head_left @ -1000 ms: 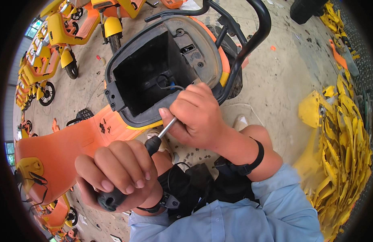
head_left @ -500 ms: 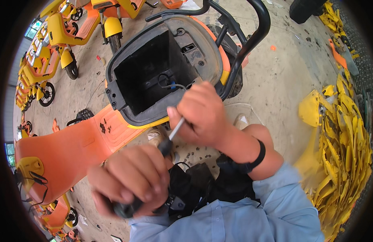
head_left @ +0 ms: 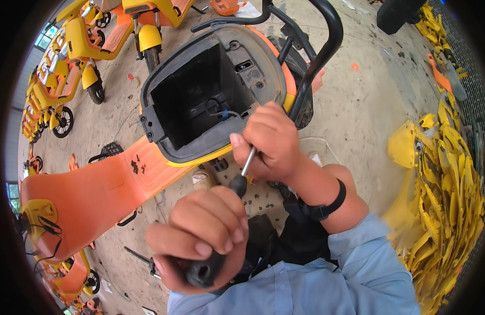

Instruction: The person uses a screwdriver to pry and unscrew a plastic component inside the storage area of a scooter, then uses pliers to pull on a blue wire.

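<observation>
A screwdriver (head_left: 239,185) with a black handle and a bare metal shaft slants up to the right between my hands. Wrapped round its handle is my left hand (head_left: 206,226), the handle's butt showing below the fingers. My right hand (head_left: 271,139), with a black band at the wrist, closes round the shaft and hides the tip. Just beyond it is the grey rim (head_left: 198,155) of an orange and yellow scooter's open seat box (head_left: 190,100). Inside the dark box a cable with a blue connector (head_left: 224,113) shows.
A black tubular rail (head_left: 326,58) rises at the scooter's right end. The orange footboard and front panel (head_left: 90,205) stretch left. More yellow scooters (head_left: 90,42) stand at far left. Yellow plastic panels (head_left: 442,210) are heaped at right. Dark debris dots the concrete floor.
My left hand has moved right with the screwdriver handle. My right hand has shifted slightly right along with the shaft and stays closed round it.
</observation>
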`<state>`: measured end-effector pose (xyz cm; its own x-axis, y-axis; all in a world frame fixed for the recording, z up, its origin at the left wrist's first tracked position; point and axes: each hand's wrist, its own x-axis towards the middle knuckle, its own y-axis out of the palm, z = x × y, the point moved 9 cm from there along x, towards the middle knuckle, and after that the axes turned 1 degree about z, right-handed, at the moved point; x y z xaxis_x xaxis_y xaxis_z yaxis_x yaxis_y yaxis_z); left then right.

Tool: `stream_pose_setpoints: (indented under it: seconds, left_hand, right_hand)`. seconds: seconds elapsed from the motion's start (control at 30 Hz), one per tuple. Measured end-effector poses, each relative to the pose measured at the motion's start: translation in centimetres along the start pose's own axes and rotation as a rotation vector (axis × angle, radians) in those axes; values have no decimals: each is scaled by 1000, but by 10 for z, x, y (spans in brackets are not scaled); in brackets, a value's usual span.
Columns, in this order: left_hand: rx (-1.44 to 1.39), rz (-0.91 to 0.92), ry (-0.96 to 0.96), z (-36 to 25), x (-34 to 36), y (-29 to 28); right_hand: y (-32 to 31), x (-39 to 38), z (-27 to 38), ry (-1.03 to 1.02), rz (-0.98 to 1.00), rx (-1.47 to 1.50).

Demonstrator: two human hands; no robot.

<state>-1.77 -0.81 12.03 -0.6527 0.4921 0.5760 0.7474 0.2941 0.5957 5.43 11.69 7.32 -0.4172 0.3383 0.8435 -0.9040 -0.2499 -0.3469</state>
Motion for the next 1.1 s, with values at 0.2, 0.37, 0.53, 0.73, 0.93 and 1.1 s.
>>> stream_pose_setpoints:
  seconds: [0.2,0.37,0.53,0.73,0.93,1.1]
  left_hand:
    - [28,136,90,-1,-13,20]
    - [38,256,29,0,-22,38]
    - [78,167,76,7,-16,41]
    - [23,108,113,8,-19,38]
    - [-6,137,119,1,-19,34]
    - [19,122,148,7,-21,34]
  right_hand:
    - [-10,-1,-4,5,-96,28]
    - [-18,-3,-1,54,-99,63]
    - [-19,0,-5,32,-95,37]
    - [-19,3,-11,55,-96,40]
    - [-17,1,-6,66,-109,24]
    - [-20,0,-8,75,-107,40]
